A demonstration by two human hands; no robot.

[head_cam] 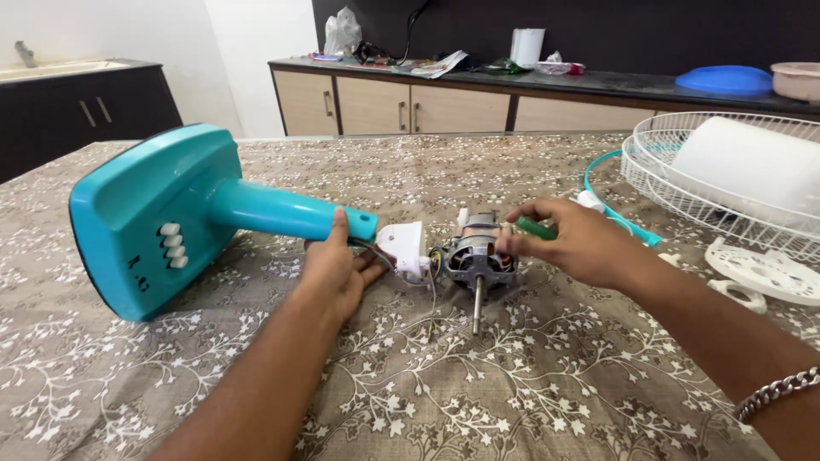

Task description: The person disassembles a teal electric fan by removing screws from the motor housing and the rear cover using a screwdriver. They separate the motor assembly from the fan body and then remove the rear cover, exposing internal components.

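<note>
Teal fan stand [171, 218] tipped over mid-bed, left hand [337, 273] gripping its neck; bare motor [472, 259] beside it, right hand [581, 243] pinching green-handled tool [535, 228]. Grille [726, 183], white bracket [764, 273] already off, right edge.

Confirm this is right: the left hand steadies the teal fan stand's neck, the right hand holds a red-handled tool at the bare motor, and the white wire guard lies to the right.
One detail is wrong: the tool handle in the right hand is green, not red, as the head view shows. The rest stands: the left hand steadies the teal fan stand by its neck, the tool is at the bare motor, and the white wire guard lies to the right.
</note>
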